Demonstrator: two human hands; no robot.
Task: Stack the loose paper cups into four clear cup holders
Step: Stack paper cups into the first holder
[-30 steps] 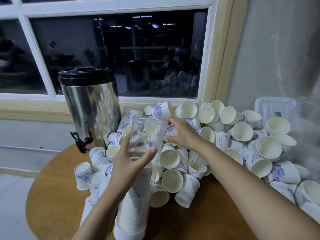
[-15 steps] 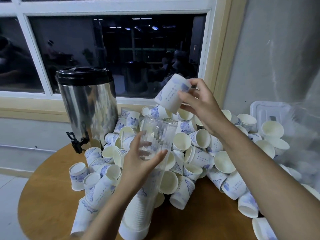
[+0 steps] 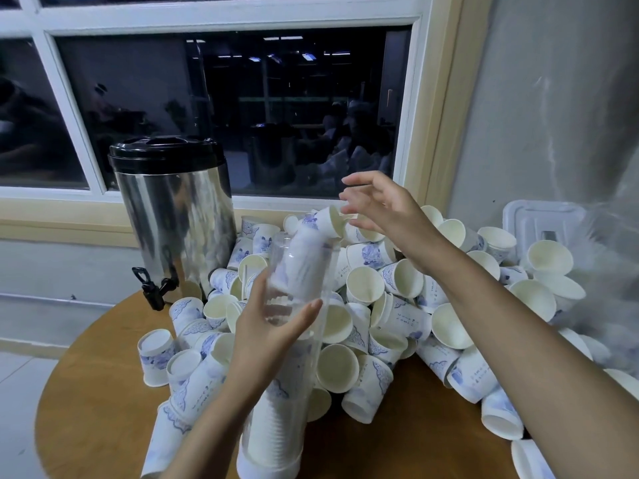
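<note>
Our left hand (image 3: pixel 271 331) grips the clear plastic holder tube (image 3: pixel 287 413); a white blue-printed paper cup (image 3: pixel 323 224) sits tilted in its mouth, our right hand (image 3: pixel 383 209) spread loose just beside the rim.

The base of the clear cup holder (image 3: pixel 276 433) is cut off by the bottom edge, and its middle is covered by the left hand (image 3: pixel 266 337). The cup (image 3: pixel 320 224) in its mouth is blurred. The print on the loose cups (image 3: pixel 408 319) cannot be read.
</note>
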